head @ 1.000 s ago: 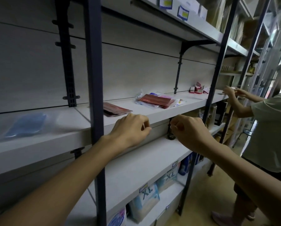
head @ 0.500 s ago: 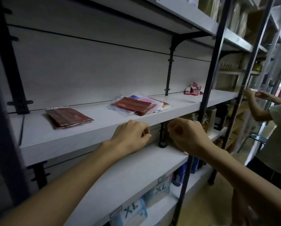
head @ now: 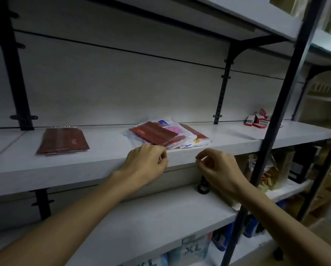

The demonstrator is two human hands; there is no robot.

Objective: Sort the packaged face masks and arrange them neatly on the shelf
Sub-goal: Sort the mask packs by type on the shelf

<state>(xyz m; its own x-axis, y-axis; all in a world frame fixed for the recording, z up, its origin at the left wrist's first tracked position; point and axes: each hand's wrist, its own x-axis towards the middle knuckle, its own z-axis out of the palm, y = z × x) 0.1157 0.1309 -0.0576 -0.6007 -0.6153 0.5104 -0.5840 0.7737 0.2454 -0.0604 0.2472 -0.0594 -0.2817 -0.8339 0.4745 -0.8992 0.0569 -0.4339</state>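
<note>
Now, both hands up at the front lip of the white shelf (head: 103, 162), centre frame. Left hand (head: 144, 162) curled in a loose fist, knuckles against the shelf edge, nothing seen in its grasp. Right hand (head: 216, 166) just beside it, fingers curled too, thumb meeting forefinger, holding nothing that can be made out. Mixed pile of packaged masks (head: 166, 135) right behind the left knuckles: dark red pack on top with pale lettering, upside down and too small to read for sure, pink, blue and yellow-marked packs poking out beneath, mostly covered. Neat stack of dark red packs (head: 62, 141) lying apart at mid left, small pale logo on top, unreadable. Small red and white boxes (head: 256, 120) far right on the same shelf, blurred, print illegible, partly behind the dark upright post (head: 272, 131). Lower centre, on the bottom level, blue-white packs marked "XL" (head: 194, 249), cut off by the shelf above them. Bagged goods (head: 270, 169) at right on the middle level, dim and indistinct. Both forearms running off the bottom corners of the frame.
</note>
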